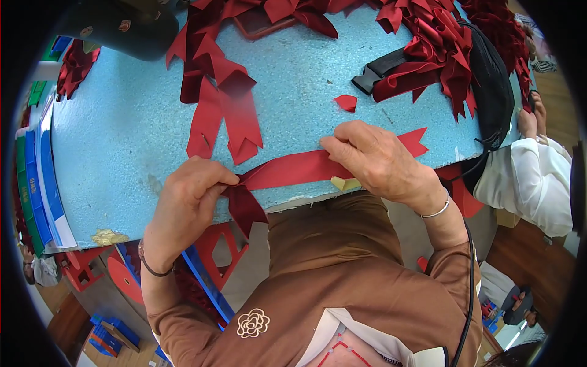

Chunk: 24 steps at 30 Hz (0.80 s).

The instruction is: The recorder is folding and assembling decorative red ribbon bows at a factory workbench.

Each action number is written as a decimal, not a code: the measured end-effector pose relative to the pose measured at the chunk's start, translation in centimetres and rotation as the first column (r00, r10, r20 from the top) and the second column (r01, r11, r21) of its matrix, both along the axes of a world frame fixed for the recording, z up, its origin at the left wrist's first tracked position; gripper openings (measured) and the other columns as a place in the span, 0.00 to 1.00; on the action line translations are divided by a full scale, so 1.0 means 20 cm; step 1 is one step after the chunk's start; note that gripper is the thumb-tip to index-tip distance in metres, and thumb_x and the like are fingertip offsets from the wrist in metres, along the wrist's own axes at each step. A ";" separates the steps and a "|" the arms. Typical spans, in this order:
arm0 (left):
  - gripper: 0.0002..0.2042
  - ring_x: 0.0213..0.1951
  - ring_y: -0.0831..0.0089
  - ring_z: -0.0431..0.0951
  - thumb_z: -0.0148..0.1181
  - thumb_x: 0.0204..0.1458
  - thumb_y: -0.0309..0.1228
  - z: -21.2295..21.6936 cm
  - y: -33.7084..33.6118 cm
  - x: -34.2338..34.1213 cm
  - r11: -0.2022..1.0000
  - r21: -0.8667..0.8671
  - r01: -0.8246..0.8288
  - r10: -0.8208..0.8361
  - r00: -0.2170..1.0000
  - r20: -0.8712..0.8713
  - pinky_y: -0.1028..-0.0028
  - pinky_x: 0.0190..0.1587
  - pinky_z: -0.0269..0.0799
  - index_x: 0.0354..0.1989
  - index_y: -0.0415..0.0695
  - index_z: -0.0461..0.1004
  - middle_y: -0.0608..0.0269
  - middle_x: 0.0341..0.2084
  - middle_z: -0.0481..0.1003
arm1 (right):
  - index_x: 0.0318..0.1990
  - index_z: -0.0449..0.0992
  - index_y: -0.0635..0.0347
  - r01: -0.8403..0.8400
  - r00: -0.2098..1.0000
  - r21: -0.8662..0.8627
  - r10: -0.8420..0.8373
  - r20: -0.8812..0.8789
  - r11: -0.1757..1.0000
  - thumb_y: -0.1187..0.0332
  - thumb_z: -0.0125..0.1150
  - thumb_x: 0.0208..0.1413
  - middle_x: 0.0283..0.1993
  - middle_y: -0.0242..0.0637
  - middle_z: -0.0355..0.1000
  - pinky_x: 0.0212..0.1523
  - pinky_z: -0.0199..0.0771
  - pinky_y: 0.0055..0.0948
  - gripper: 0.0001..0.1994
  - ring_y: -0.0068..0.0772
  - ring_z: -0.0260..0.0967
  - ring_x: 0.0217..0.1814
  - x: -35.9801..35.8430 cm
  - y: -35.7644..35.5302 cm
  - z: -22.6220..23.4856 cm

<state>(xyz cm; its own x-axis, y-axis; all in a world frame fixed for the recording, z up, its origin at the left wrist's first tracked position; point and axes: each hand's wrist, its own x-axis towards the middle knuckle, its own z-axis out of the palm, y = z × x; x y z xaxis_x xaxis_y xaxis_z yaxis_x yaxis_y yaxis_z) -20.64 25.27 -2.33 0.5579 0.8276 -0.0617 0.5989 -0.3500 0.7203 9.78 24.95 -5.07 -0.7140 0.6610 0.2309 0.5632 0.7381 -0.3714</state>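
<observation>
A red satin ribbon point(293, 169) stretches across the near edge of the blue table, its notched end point(416, 142) poking out beyond my right hand. My left hand point(191, 202) pinches the ribbon between thumb and forefinger where it gathers, and a darker tail point(246, 209) hangs below the pinch over the table edge. Over the ribbon's right part, my right hand point(382, 162) is closed with curled fingers gripping it; the fingertips are partly hidden. A small yellowish piece point(345, 183) shows under this hand. Finished-looking red ribbon bows point(223, 79) lie just beyond my left hand.
The blue foam-like tabletop point(122, 147) carries a heap of red ribbons point(437, 55), a black bag point(494, 85) with a buckle strap, a red scrap point(346, 103) and a phone-like object point(260, 24). A dark round container point(122, 27) stands far left. Another person's white sleeve point(523, 183) is at right.
</observation>
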 end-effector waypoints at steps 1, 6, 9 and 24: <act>0.09 0.32 0.63 0.75 0.55 0.41 0.12 0.00 0.00 -0.01 1.000 -0.023 -0.011 0.011 1.000 0.025 0.71 0.34 0.70 0.31 0.37 0.75 0.57 0.26 0.75 | 0.44 0.71 0.65 0.000 1.000 -0.001 0.000 -0.001 1.000 0.77 0.61 0.41 0.40 0.41 0.65 0.35 0.72 0.32 0.18 0.39 0.68 0.37 -0.01 0.00 0.00; 0.08 0.33 0.60 0.74 0.55 0.44 0.14 0.00 -0.01 -0.02 0.998 -0.055 -0.028 0.031 0.998 0.052 0.68 0.36 0.70 0.32 0.39 0.76 0.57 0.27 0.75 | 0.38 0.72 0.62 0.001 0.989 0.002 -0.001 -0.146 1.000 0.72 0.68 0.38 0.32 0.39 0.67 0.28 0.68 0.33 0.16 0.40 0.67 0.30 -0.05 0.00 -0.01; 0.08 0.32 0.61 0.75 0.55 0.45 0.15 0.00 -0.02 -0.04 0.998 -0.055 -0.028 0.032 0.997 0.067 0.68 0.36 0.70 0.32 0.39 0.76 0.57 0.26 0.75 | 0.36 0.72 0.62 0.034 0.987 -0.075 -0.045 -0.156 0.997 0.71 0.67 0.40 0.27 0.37 0.67 0.26 0.67 0.33 0.14 0.39 0.67 0.28 -0.06 0.00 0.01; 0.08 0.32 0.65 0.76 0.56 0.45 0.15 -0.03 -0.02 -0.11 0.985 -0.162 -0.064 0.083 0.990 0.116 0.72 0.34 0.70 0.33 0.38 0.76 0.57 0.27 0.76 | 0.31 0.70 0.64 -0.136 0.990 0.114 0.140 -0.027 0.984 0.75 0.60 0.36 0.31 0.37 0.64 0.23 0.67 0.27 0.11 0.32 0.66 0.26 -0.09 -0.06 0.00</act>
